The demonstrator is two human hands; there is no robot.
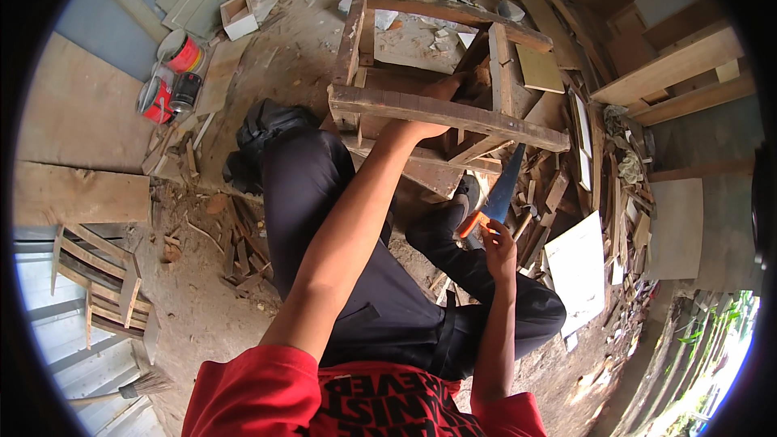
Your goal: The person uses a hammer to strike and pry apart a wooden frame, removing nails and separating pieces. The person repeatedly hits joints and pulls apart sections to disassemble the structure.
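A wooden frame (449, 113) of rough, old beams stands before me, like a stool or small table base. My left arm passes behind its front rail. Inside the frame, my left hand (441, 91) closes on a wooden part near the right upright; its fingertips are partly hidden. My right hand (499, 247) grips the orange handle of a handsaw (504, 186) beside my bent knee. The saw's blue-grey blade slants up toward the right end of the front rail, and its tip meets the rail's lower edge in this view. Whether it touches the wood I cannot tell.
Wood offcuts (557, 193) litter the ground on the right, beside a white sheet (576, 271). Stacked boards (672, 65) stand at the far right. Paint cans (180, 50) and a small wooden box (238, 16) sit far left. A slatted wooden piece (101, 287) and a broom (146, 384) lie near left.
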